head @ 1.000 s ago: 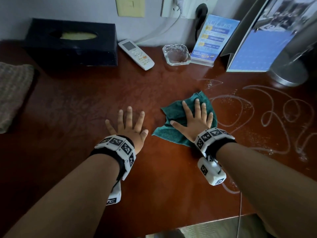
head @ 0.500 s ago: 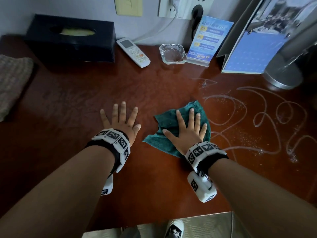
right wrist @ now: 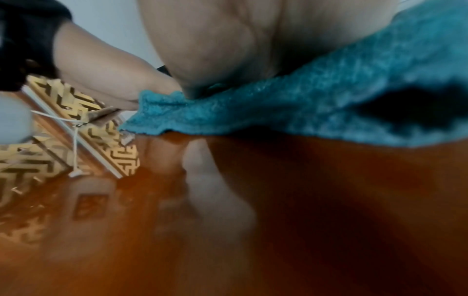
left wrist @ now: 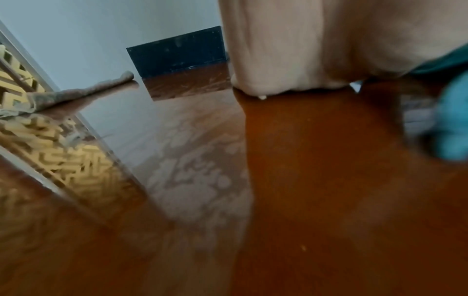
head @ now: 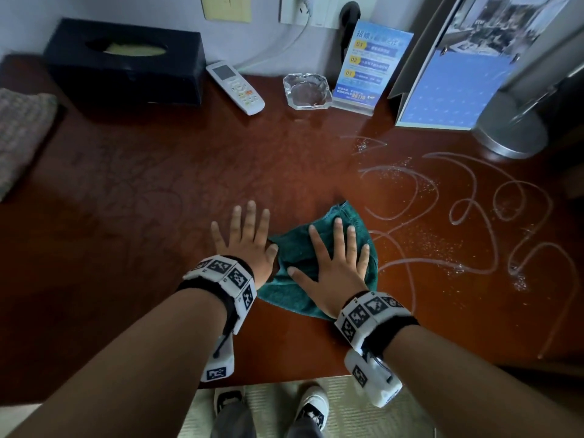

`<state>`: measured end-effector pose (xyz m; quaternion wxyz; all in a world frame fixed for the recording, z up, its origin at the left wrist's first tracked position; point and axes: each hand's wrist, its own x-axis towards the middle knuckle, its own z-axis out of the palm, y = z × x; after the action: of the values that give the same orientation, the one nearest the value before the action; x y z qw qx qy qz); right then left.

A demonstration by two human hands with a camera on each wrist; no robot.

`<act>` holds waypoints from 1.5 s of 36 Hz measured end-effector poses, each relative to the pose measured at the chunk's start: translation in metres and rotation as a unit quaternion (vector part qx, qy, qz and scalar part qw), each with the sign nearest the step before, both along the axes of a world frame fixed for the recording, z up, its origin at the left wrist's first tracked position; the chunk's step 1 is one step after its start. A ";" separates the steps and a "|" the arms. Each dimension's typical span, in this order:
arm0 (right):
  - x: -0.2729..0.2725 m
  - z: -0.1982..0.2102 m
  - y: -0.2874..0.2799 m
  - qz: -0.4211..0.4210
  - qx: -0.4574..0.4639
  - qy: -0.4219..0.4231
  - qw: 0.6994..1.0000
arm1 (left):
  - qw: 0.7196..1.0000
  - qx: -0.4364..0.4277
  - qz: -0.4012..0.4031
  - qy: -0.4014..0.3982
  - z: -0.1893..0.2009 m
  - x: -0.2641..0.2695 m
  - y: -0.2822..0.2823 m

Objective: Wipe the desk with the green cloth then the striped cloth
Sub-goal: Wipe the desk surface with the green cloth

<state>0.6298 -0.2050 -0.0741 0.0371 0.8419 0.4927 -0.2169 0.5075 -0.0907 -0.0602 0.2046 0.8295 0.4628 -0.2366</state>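
Observation:
The green cloth lies crumpled on the red-brown desk, near its front edge. My right hand presses flat on it with straight, spread fingers; the right wrist view shows the palm on the cloth. My left hand lies flat on the wood just left of the cloth, its thumb touching the cloth's edge. The striped cloth sits folded at the desk's far left; in the left wrist view the striped cloth lies beyond my left hand. White looping streaks mark the desk's right half.
Along the back wall stand a black tissue box, a white remote, a glass ashtray, a blue sign card, a standing calendar and a round metal lamp base. Feet on patterned floor show below the desk's front edge.
My right hand has dragged the green cloth leftward and toward the front edge, away from the white streaks. The cloth now reaches my left hand, which stays flat on the desk.

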 end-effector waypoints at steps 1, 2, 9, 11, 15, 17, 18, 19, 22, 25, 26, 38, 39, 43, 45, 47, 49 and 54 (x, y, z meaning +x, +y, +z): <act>-0.001 0.000 -0.005 0.007 0.001 0.003 1.000 | 1.000 -0.002 0.002 0.001 -0.001 0.000 0.001; -0.001 0.001 -0.010 0.013 0.003 0.005 1.000 | 1.000 -0.002 0.002 0.002 -0.001 0.000 0.001; -0.008 0.009 -0.047 0.062 -0.018 0.021 0.998 | 1.000 -0.004 0.002 0.018 0.000 0.002 0.001; -0.009 0.013 -0.056 0.076 -0.033 0.032 0.996 | 1.000 -0.007 0.000 0.018 0.001 0.002 0.002; -0.009 0.020 -0.061 0.076 -0.031 0.035 0.996 | 1.000 -0.002 -0.001 0.014 -0.002 0.001 0.002; -0.011 0.020 -0.057 0.043 -0.006 0.034 0.999 | 1.000 -0.004 0.000 0.016 -0.001 0.001 0.002; -0.013 0.019 -0.054 0.018 0.006 0.033 0.999 | 1.000 -0.004 0.000 0.016 -0.001 0.001 0.002; -0.014 0.017 -0.051 -0.008 0.016 0.033 0.999 | 1.000 -0.004 0.000 0.016 -0.001 0.002 0.002; -0.020 0.008 -0.037 -0.066 0.031 0.028 0.997 | 1.000 0.004 0.003 0.011 -0.002 0.001 0.001; -0.030 -0.002 -0.029 -0.097 0.045 0.006 0.994 | 1.000 0.006 0.004 0.010 -0.002 0.001 0.000; -0.033 -0.005 -0.029 -0.102 0.053 -0.001 0.993 | 1.000 0.005 0.005 0.009 -0.002 0.001 0.000; -0.037 -0.011 -0.059 -0.002 0.079 -0.028 0.996 | 1.000 -0.002 0.010 0.006 0.000 0.001 0.002; -0.039 -0.012 -0.064 0.011 0.079 -0.026 0.996 | 1.000 -0.002 0.011 0.004 0.000 0.001 0.002; -0.038 -0.011 -0.084 0.069 0.074 -0.031 0.994 | 1.000 0.004 0.018 0.005 -0.001 0.002 0.000; -0.035 -0.010 -0.089 0.094 0.069 -0.027 0.993 | 1.000 0.002 0.020 0.011 0.000 0.003 -0.001; -0.030 -0.008 -0.094 0.119 0.067 -0.022 0.990 | 1.000 0.003 0.020 0.015 0.001 0.003 -0.001; -0.024 -0.007 -0.098 0.144 0.071 -0.012 0.987 | 1.000 0.004 0.019 0.015 0.001 0.002 -0.001; 0.000 -0.004 -0.110 0.210 0.076 0.028 0.974 | 1.000 0.002 0.019 0.014 -0.001 0.002 0.000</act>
<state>0.6303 -0.3149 -0.0786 0.0035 0.7132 0.6748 -0.1895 0.5090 -0.0908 -0.0607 0.2008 0.8174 0.4821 -0.2431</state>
